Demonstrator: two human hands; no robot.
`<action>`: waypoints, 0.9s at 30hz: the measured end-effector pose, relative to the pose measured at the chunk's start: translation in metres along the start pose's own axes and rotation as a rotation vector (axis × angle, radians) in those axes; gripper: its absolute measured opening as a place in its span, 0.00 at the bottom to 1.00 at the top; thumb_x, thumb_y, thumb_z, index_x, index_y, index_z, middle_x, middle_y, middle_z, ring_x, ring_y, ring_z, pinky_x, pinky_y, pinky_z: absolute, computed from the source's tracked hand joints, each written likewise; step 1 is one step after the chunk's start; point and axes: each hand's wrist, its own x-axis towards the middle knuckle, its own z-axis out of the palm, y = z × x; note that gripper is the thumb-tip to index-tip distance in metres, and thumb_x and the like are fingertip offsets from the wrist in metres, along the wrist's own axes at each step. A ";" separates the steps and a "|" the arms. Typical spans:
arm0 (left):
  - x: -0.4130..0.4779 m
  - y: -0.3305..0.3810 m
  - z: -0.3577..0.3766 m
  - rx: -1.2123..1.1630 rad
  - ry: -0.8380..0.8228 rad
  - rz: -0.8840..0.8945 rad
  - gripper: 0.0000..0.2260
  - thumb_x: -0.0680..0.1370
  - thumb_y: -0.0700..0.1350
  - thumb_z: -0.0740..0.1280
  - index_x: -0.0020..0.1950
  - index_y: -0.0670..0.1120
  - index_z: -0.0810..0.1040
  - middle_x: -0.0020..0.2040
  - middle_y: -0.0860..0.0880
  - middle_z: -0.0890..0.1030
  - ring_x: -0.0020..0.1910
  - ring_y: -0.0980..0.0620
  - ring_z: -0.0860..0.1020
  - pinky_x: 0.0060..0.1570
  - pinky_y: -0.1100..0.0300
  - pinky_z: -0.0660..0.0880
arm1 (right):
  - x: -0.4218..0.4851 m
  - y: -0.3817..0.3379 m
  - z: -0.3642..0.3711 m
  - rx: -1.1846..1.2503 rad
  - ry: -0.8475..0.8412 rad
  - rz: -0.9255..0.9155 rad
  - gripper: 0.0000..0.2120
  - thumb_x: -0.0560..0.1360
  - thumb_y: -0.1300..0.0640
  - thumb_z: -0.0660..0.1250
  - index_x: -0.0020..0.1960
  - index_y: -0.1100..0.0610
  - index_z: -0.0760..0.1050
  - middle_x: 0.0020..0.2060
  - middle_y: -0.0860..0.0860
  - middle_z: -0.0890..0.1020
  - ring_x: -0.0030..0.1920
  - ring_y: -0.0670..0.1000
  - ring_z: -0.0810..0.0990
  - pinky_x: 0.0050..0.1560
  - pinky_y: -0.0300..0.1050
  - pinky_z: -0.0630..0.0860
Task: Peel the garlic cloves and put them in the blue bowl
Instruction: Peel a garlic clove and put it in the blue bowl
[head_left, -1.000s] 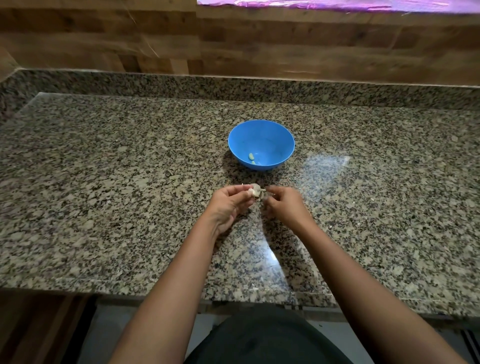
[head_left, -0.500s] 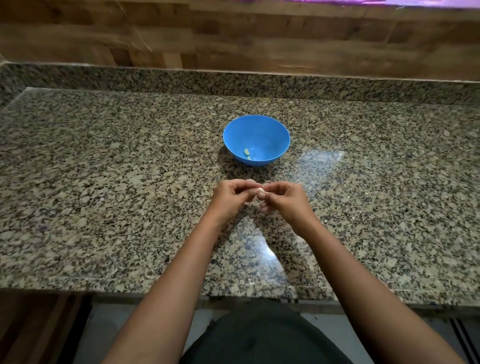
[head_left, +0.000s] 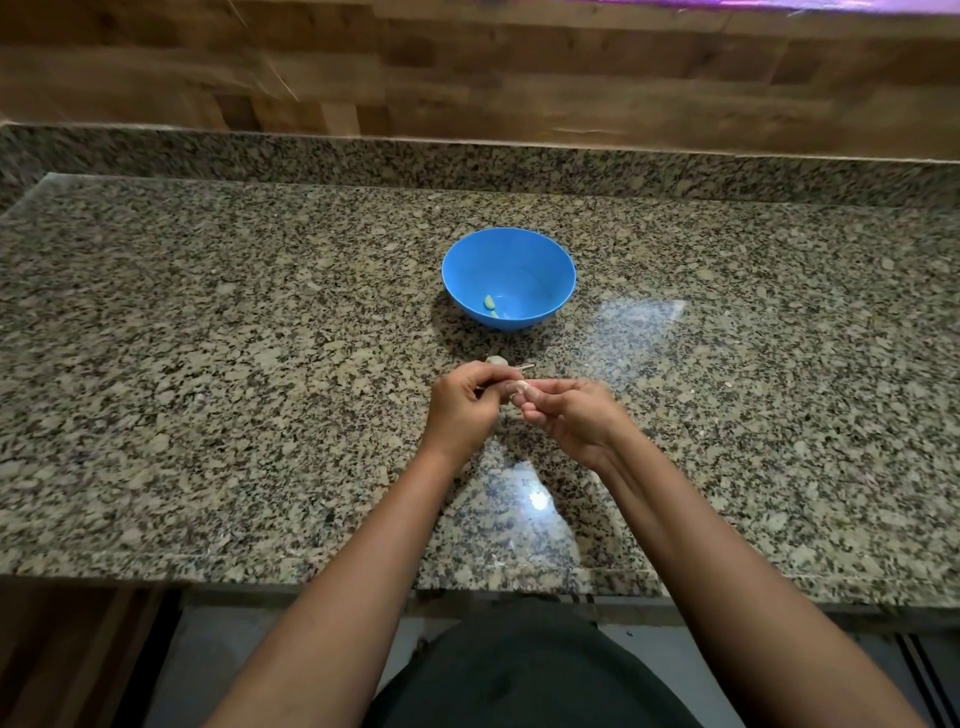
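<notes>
Peeling is under way: the right hand (head_left: 571, 415) pinches a pale garlic clove (head_left: 519, 385) at its fingertips, and the left hand (head_left: 465, 405) curls its fingers in against it. One peeled clove (head_left: 489, 302) already sits in the blue bowl (head_left: 550, 275), just beyond on the granite counter (head_left: 208, 364). Another garlic piece (head_left: 496, 360) peeks past the left knuckles, so more work looks left.

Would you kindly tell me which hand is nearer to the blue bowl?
Left, narrowly. The left hand, gripping garlic, lies just this side of the blue bowl; the right hand, pinching a clove, sits slightly farther back and rightward.
</notes>
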 end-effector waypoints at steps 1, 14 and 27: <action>0.000 0.000 0.002 -0.045 0.011 -0.064 0.07 0.73 0.33 0.69 0.46 0.43 0.82 0.41 0.52 0.81 0.42 0.56 0.79 0.46 0.64 0.78 | 0.000 0.000 0.000 0.000 0.003 -0.003 0.07 0.75 0.74 0.58 0.45 0.71 0.75 0.31 0.57 0.79 0.26 0.46 0.78 0.29 0.33 0.76; 0.010 0.015 0.017 -0.372 0.024 -0.480 0.04 0.74 0.33 0.69 0.42 0.40 0.80 0.39 0.44 0.81 0.31 0.53 0.80 0.35 0.62 0.79 | 0.003 0.006 -0.009 -0.894 0.183 -0.440 0.11 0.76 0.71 0.60 0.53 0.63 0.77 0.39 0.53 0.80 0.36 0.50 0.80 0.40 0.44 0.81; 0.006 0.012 0.020 -0.343 -0.162 -0.326 0.07 0.73 0.33 0.69 0.48 0.42 0.82 0.45 0.47 0.83 0.46 0.52 0.82 0.48 0.63 0.79 | -0.008 -0.019 -0.033 -0.294 -0.032 -0.050 0.06 0.74 0.68 0.63 0.47 0.70 0.76 0.37 0.60 0.80 0.31 0.51 0.79 0.34 0.38 0.79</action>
